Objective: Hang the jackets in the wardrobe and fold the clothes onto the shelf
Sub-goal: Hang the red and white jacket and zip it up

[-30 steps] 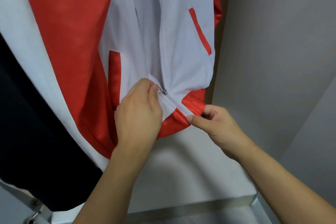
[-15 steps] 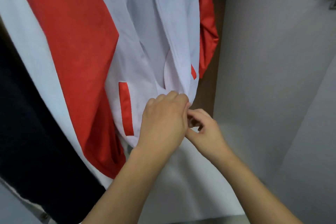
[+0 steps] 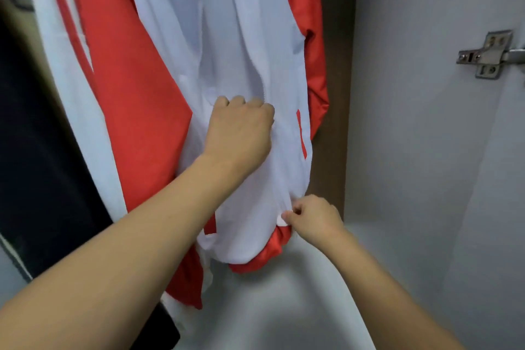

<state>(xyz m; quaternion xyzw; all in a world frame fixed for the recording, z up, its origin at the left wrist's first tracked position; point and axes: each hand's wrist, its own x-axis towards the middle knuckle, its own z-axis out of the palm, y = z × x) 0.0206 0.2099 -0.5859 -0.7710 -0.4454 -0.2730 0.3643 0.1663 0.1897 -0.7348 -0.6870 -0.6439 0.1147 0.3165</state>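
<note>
Left hand (image 3: 241, 128) mid-jacket (image 3: 233, 51), right hand (image 3: 314, 220) pinching hem

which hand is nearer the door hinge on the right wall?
Right. The right hand pinches the jacket hem, below-left of the hinge. The left hand grips the jacket front, farther left.

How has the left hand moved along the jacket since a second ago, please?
Yes: the left hand has climbed the jacket front, now well above the hem, which the right hand pinches.
</note>
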